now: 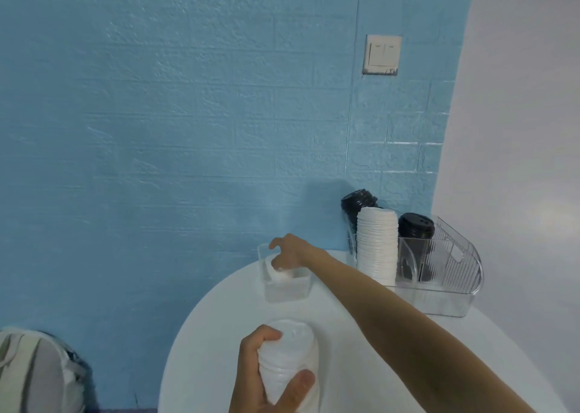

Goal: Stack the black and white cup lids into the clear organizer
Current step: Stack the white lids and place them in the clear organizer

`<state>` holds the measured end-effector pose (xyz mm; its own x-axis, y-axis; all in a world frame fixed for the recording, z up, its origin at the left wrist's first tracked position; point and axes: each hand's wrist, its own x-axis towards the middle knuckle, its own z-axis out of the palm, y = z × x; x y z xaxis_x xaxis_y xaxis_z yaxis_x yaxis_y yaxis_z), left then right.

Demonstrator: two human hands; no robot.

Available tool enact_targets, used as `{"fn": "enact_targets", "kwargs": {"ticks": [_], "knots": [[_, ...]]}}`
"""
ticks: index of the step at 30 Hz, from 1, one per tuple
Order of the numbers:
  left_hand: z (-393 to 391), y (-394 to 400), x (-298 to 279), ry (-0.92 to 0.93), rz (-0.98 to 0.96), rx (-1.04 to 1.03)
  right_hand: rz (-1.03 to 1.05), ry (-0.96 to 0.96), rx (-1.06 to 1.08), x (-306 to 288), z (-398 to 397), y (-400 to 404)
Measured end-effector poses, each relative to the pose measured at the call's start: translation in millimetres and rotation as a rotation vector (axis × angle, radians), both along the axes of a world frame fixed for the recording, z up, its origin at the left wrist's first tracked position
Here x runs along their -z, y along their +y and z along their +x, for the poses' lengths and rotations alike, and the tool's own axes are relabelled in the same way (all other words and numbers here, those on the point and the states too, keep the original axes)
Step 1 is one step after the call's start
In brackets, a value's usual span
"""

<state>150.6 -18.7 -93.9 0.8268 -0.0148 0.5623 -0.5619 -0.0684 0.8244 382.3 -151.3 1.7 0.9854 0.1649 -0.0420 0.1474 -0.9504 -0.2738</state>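
Left hand [266, 378] gripping a stack of white lids [287, 353]. Right hand [287, 252] pinching one white lid [280, 275] inside a small clear bin [285, 290] on the tabletop [361, 350].

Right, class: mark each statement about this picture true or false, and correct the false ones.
1. The left hand grips a stack of white lids. True.
2. The right hand rests on the black lids. False: it reaches into a small clear box, fingers on something white there.
3. The organizer holds both white and black lids. True.
4. The organizer stands on the left of the table. False: it stands on the right of the table, by the wall.
5. A light switch is on the blue wall. True.
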Motion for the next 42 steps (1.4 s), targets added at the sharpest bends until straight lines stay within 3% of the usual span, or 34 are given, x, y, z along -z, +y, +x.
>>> {"fn": "enact_targets", "kwargs": {"ticks": [4,9,13,19,24,31,36,42], "knots": [[5.2,-0.1,-2.0,-0.018,0.024,-0.008,-0.281,0.086,-0.015,1.8,8.9,3.6],[4.3,-0.8,-0.8,0.016,0.005,-0.014,-0.391,0.049,-0.015,10.5,17.0,9.0],[2.2,0.8,-3.3,0.025,0.022,-0.004,-0.404,0.011,0.011,20.1,20.7,9.9],[-9.9,3.3,-9.0,0.119,0.025,0.036,-0.338,0.145,0.009,11.0,10.8,14.4],[-18.8,3.4,-12.3,0.168,-0.01,0.051,-0.343,0.042,-0.023,-3.8,-4.4,12.3],[-21.4,2.6,-14.7,0.176,-0.042,0.065,-0.168,-0.055,-0.04,-57.7,-33.0,-2.7],[-24.1,-0.2,-17.6,0.161,-0.088,0.065,0.223,-0.177,-0.199,-104.4,-108.8,-0.8],[-30.5,-5.3,-20.4,0.129,-0.137,-0.001,0.295,-0.114,-0.328,-64.9,-207.1,-1.9]]}}
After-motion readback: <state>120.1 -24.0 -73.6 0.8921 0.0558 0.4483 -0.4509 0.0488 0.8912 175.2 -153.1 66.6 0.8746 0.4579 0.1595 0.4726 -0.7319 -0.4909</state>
